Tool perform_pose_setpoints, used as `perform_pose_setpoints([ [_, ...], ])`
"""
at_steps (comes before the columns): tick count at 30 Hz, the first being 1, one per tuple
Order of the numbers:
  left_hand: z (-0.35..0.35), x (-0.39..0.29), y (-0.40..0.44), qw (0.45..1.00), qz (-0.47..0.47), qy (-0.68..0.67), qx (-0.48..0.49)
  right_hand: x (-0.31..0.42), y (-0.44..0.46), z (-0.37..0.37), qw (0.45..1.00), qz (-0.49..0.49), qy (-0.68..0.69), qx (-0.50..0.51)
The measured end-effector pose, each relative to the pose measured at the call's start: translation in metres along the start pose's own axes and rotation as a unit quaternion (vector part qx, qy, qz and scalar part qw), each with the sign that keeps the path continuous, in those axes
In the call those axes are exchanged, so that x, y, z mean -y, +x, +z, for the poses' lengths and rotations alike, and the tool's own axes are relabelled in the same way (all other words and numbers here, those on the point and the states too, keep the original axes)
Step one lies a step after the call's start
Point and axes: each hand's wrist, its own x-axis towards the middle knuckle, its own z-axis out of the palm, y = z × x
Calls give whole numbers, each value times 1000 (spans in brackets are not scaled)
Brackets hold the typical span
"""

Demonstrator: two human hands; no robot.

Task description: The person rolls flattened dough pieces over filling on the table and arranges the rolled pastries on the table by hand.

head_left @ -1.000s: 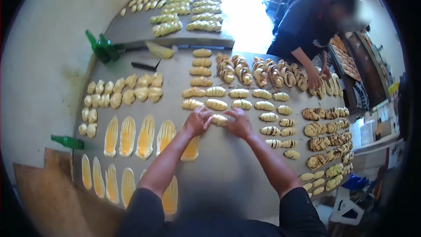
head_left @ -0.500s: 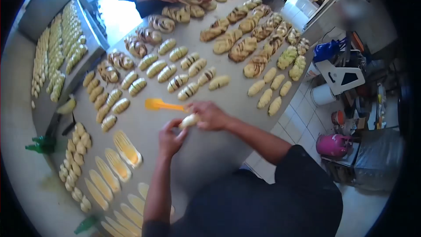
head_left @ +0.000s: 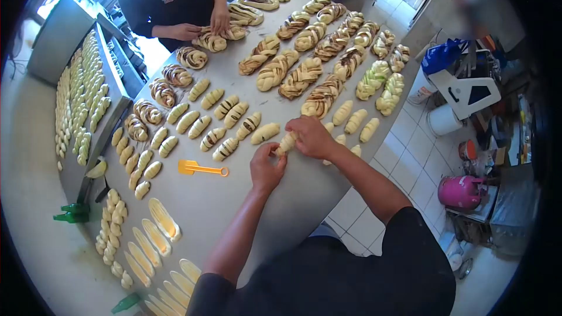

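Here the table is carrying it all, and toward its edge by the tiled floor the right hand is gripping a dough roll, the left hand pinching its nearer end. Its long axis is slanting between them, neither hand nearer. Fingers are hiding both ends; table contact isn't showing clearly.

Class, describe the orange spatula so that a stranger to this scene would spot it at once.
Start at the big grey table in mid-view. From the camera wearer's left hand, go left across the picture to just below the striped rolls. There lies the orange spatula, a hole in its handle's end, its bright orange colour setting it apart from those pale rolls.
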Motion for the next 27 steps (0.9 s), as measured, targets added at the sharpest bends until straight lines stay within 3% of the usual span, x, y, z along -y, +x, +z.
perform_pose_setpoints([
  [2,5,-3,0,1000,-8,2,-19,-14,-2,4,1000,-12,20,-14],
  [4,6,-8,8,998,-6,66,20,-25,0,5,996,-3,-44,75],
  [5,1,-9,10,997,-5,71,11,-24,1,6,996,-13,-42,74],
  [7,-13,-9,9,998,6,53,-41,-8,5,-5,998,-35,-20,-38],
  [9,-23,5,14,994,21,61,-86,-8,18,3,999,-19,-1,-32],
  [11,-29,18,21,979,-107,142,-103,-8,35,18,1000,-6,-15,24],
  [15,-17,32,32,971,14,214,-109,-5,55,57,991,-3,-124,59],
  [16,-16,32,36,979,-56,180,-82,-6,59,61,988,17,-110,103],
  [23,-39,24,25,984,-93,121,-91,4,89,45,980,6,-51,193],
  [27,-45,28,24,971,-56,217,-84,-16,74,41,989,6,-51,136],
])
